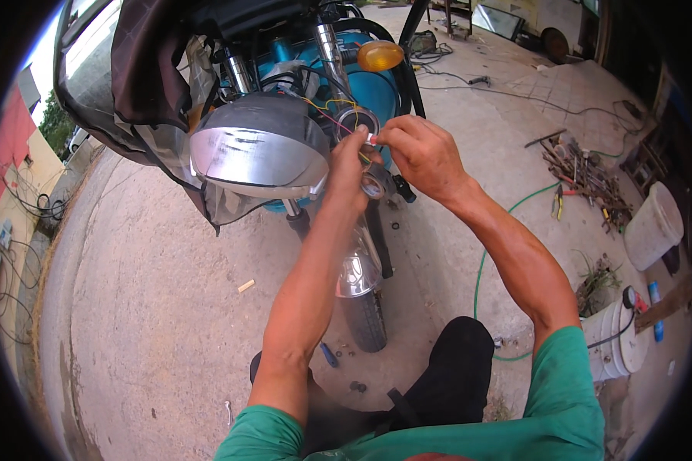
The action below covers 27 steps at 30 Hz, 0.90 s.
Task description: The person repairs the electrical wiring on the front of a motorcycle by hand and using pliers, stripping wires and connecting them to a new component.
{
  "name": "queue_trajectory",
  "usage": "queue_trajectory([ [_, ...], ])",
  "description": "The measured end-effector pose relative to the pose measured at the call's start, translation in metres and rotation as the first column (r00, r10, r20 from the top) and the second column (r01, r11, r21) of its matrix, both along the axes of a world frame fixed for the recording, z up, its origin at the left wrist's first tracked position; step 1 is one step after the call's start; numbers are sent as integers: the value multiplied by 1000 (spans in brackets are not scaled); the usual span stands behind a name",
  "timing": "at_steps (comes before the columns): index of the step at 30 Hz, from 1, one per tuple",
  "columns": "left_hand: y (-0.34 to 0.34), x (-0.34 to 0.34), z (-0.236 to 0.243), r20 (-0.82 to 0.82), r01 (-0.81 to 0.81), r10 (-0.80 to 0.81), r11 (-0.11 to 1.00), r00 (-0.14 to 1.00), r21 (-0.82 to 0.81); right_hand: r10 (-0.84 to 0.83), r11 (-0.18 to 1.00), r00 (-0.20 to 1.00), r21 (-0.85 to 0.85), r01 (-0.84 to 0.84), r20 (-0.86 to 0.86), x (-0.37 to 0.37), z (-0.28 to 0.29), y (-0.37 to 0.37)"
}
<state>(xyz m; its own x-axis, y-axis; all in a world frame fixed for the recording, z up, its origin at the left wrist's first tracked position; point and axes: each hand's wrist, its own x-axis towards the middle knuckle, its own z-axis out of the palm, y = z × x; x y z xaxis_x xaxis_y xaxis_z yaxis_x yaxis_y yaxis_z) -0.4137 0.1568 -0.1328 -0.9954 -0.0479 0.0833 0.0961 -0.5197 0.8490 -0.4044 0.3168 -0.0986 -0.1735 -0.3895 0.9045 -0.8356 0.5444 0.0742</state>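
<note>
A small red-and-white piece [372, 140] is held at the front of a blue motorcycle [370, 86], just beyond the right edge of the silver-and-black headlight housing [257, 150]. It is pinched by the thumb and curled forefinger of the right hand [424, 156]. The left hand [350, 160] is nearly closed beside it, its thumb raised; what is gripped inside cannot be told. Thin red and yellow wires [327, 110] are seen running from the housing's upper right edge toward the left hand.
</note>
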Motion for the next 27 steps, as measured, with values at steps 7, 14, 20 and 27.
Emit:
queue_trajectory([
  [7, 1, 4, 4, 22, 16, -16, 999, 1000, 32, 56, 998, 998, 31, -58, 37, -5, 0, 0],
  [14, -3, 8, 5, 5, 79, -79, 997, 997, 28, 137, 978, 953, -188, -87, 270, -3, -7, -4],
  [20, 3, 8, 2, -61, -17, 18, 1000, 998, 26, 281, 931, 835, -345, -117, 474, 10, -9, -8],
  [27, 7, 6, -2, -112, 25, -18, 997, 994, 67, 223, 922, 898, -380, -69, 380, 5, -20, -17],
])
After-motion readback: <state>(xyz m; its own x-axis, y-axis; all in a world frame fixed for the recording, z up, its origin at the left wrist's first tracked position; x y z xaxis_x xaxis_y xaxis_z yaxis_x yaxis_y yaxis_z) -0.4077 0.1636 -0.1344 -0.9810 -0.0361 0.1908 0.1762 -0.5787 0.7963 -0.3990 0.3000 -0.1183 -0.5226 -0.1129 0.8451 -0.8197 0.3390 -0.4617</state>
